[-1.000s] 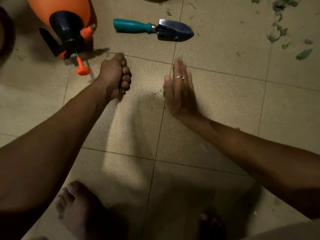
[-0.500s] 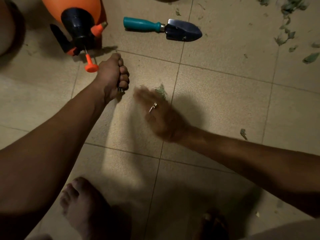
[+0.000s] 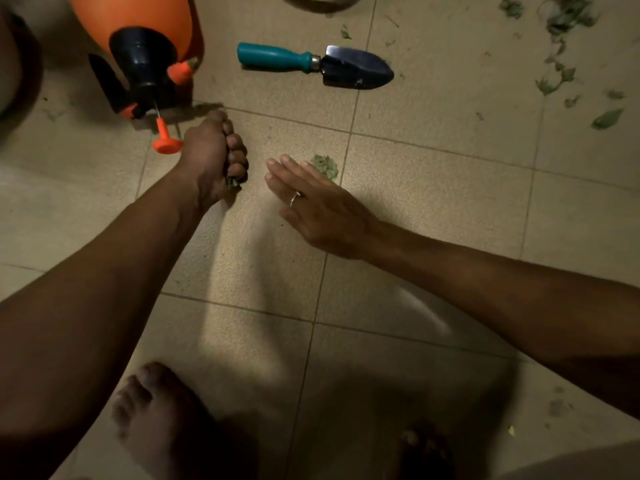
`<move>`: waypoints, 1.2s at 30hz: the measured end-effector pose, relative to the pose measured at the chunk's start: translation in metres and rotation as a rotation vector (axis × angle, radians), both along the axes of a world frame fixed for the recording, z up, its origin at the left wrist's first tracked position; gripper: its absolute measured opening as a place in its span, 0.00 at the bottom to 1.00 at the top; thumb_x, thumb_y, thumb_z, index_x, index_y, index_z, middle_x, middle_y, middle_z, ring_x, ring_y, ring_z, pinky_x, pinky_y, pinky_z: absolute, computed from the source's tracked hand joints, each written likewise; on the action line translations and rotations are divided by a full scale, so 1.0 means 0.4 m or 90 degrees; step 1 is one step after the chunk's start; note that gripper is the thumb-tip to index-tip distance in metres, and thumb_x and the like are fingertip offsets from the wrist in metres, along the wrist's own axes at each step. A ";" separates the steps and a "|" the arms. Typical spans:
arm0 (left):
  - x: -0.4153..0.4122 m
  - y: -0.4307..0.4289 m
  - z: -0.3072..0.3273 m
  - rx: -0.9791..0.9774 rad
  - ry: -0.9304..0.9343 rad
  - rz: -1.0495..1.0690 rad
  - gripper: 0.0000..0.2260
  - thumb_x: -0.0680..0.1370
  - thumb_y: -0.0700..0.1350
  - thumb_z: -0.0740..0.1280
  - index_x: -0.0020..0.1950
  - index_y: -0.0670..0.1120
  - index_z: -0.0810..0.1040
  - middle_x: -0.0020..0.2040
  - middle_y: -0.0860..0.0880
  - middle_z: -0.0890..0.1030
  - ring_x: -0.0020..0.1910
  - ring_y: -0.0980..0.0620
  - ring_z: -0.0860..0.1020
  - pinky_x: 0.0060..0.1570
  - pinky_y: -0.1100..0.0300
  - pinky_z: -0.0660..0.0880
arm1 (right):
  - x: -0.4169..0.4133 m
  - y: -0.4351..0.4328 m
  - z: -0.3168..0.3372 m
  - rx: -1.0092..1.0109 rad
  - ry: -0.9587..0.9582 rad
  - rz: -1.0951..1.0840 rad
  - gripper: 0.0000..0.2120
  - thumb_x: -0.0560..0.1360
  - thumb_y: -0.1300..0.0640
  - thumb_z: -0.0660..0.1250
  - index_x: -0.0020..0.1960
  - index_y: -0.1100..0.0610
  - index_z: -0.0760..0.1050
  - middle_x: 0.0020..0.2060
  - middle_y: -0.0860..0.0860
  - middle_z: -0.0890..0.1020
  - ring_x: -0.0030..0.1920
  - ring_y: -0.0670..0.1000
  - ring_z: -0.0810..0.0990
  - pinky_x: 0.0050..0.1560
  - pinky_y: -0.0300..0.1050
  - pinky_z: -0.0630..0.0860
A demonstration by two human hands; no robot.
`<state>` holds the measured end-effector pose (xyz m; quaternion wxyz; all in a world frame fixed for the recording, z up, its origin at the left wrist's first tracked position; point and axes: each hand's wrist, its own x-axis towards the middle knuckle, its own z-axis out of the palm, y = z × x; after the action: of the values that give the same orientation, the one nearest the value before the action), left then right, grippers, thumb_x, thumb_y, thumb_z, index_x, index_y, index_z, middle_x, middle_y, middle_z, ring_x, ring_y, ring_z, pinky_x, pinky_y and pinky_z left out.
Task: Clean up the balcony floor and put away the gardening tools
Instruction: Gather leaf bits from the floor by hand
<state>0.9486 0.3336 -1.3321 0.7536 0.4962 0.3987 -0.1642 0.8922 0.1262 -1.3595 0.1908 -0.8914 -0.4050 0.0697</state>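
Head view looks straight down at a beige tiled balcony floor [image 3: 433,188] in dim light. A small pile of crumpled green leaves [image 3: 325,166] sits on a tile seam, touching the straight fingertips of the right hand [image 3: 318,206], which lies flat and relaxed near the floor, a ring on one finger. The left hand [image 3: 213,157] is clenched into a fist around leaf scraps [image 3: 232,181], of which only a few green bits show under the curled fingers. Beyond the hands a trowel [image 3: 315,65] with a teal handle and dark metal blade lies flat on its own. An orange sprayer [image 3: 149,46] with a black head lies on its side just beyond the left hand, its body cut off by the top edge. More loose leaves [image 3: 554,77] are strewn at far right, blurred. A bare foot [image 3: 156,420] shows below; the other is lost in shadow
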 end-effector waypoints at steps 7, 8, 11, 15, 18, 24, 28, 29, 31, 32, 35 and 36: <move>-0.002 -0.048 0.003 0.085 -0.016 -0.043 0.16 0.83 0.49 0.55 0.35 0.53 0.65 0.29 0.54 0.65 0.26 0.55 0.58 0.23 0.64 0.54 | 0.092 -0.106 0.036 0.221 0.149 -0.238 0.23 0.81 0.64 0.58 0.76 0.61 0.66 0.75 0.58 0.67 0.76 0.54 0.64 0.76 0.55 0.65; 0.000 -0.050 0.003 0.091 -0.015 -0.045 0.16 0.83 0.49 0.55 0.35 0.53 0.65 0.29 0.54 0.65 0.26 0.55 0.58 0.24 0.64 0.54 | 0.123 -0.118 0.048 0.198 0.171 -0.228 0.23 0.80 0.65 0.57 0.75 0.59 0.69 0.72 0.55 0.70 0.73 0.52 0.66 0.74 0.54 0.67; 0.003 -0.046 0.004 0.101 -0.015 -0.052 0.16 0.83 0.49 0.55 0.35 0.53 0.66 0.29 0.53 0.65 0.26 0.55 0.58 0.24 0.64 0.55 | 0.197 -0.124 0.085 0.018 0.146 -0.122 0.20 0.83 0.60 0.57 0.73 0.53 0.72 0.68 0.48 0.72 0.67 0.47 0.66 0.70 0.47 0.68; 0.004 -0.046 0.006 0.112 -0.013 -0.063 0.16 0.83 0.48 0.55 0.35 0.53 0.66 0.30 0.53 0.65 0.26 0.54 0.58 0.24 0.64 0.55 | 0.193 -0.082 0.096 -0.108 0.043 0.002 0.17 0.85 0.51 0.54 0.71 0.53 0.71 0.65 0.51 0.71 0.61 0.50 0.70 0.61 0.48 0.74; 0.004 -0.042 -0.001 0.110 -0.017 -0.074 0.16 0.83 0.49 0.55 0.35 0.52 0.66 0.30 0.53 0.65 0.26 0.55 0.58 0.24 0.64 0.55 | 0.149 -0.092 0.096 -0.110 -0.026 0.076 0.17 0.85 0.53 0.52 0.67 0.56 0.74 0.59 0.52 0.74 0.55 0.49 0.71 0.54 0.49 0.76; 0.007 -0.029 -0.016 0.104 -0.007 -0.086 0.15 0.81 0.50 0.55 0.35 0.53 0.66 0.30 0.53 0.65 0.26 0.54 0.58 0.23 0.65 0.56 | 0.099 -0.118 0.110 -0.140 -0.015 0.099 0.17 0.83 0.56 0.52 0.66 0.58 0.74 0.58 0.51 0.75 0.53 0.49 0.71 0.48 0.45 0.78; 0.009 -0.034 -0.020 0.096 -0.006 -0.086 0.15 0.81 0.49 0.56 0.34 0.53 0.65 0.30 0.53 0.64 0.27 0.54 0.57 0.24 0.65 0.55 | 0.085 -0.132 0.105 -0.152 -0.019 0.130 0.24 0.82 0.53 0.44 0.62 0.60 0.76 0.57 0.55 0.76 0.52 0.51 0.72 0.43 0.49 0.78; 0.010 -0.035 -0.020 0.092 -0.006 -0.086 0.15 0.81 0.49 0.56 0.34 0.53 0.65 0.30 0.53 0.64 0.27 0.54 0.57 0.24 0.65 0.55 | 0.078 -0.133 0.096 -0.147 -0.016 0.119 0.22 0.82 0.55 0.46 0.59 0.61 0.77 0.55 0.56 0.77 0.52 0.52 0.73 0.42 0.51 0.78; 0.013 -0.037 -0.020 0.088 -0.004 -0.088 0.15 0.82 0.50 0.56 0.34 0.53 0.65 0.30 0.53 0.64 0.27 0.55 0.57 0.24 0.64 0.55 | 0.056 -0.133 0.075 -0.131 -0.009 0.065 0.13 0.82 0.63 0.56 0.53 0.63 0.79 0.51 0.56 0.79 0.49 0.53 0.75 0.39 0.52 0.79; 0.013 -0.038 -0.019 0.087 -0.003 -0.088 0.16 0.82 0.50 0.55 0.34 0.53 0.65 0.30 0.53 0.64 0.27 0.55 0.57 0.24 0.64 0.55 | 0.046 -0.132 0.067 -0.127 -0.006 0.044 0.08 0.80 0.66 0.62 0.50 0.63 0.80 0.48 0.56 0.79 0.47 0.53 0.76 0.37 0.52 0.79; 0.012 -0.045 -0.015 0.089 0.001 -0.092 0.16 0.82 0.50 0.55 0.34 0.53 0.65 0.30 0.53 0.64 0.27 0.55 0.57 0.25 0.64 0.54 | 0.016 -0.127 0.067 -0.144 -0.008 0.031 0.06 0.70 0.73 0.73 0.39 0.64 0.80 0.38 0.56 0.79 0.39 0.55 0.77 0.28 0.44 0.74; 0.010 -0.047 -0.014 0.088 0.003 -0.092 0.16 0.82 0.50 0.55 0.34 0.53 0.65 0.30 0.53 0.64 0.27 0.55 0.57 0.25 0.64 0.54 | 0.008 -0.125 0.072 -0.140 -0.011 0.032 0.08 0.67 0.75 0.74 0.37 0.64 0.78 0.35 0.56 0.78 0.36 0.55 0.77 0.26 0.42 0.71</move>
<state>0.9527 0.3149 -1.3378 0.7032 0.5737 0.3739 -0.1910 0.8955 0.0763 -1.3306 0.0865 -0.8970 -0.4190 0.1110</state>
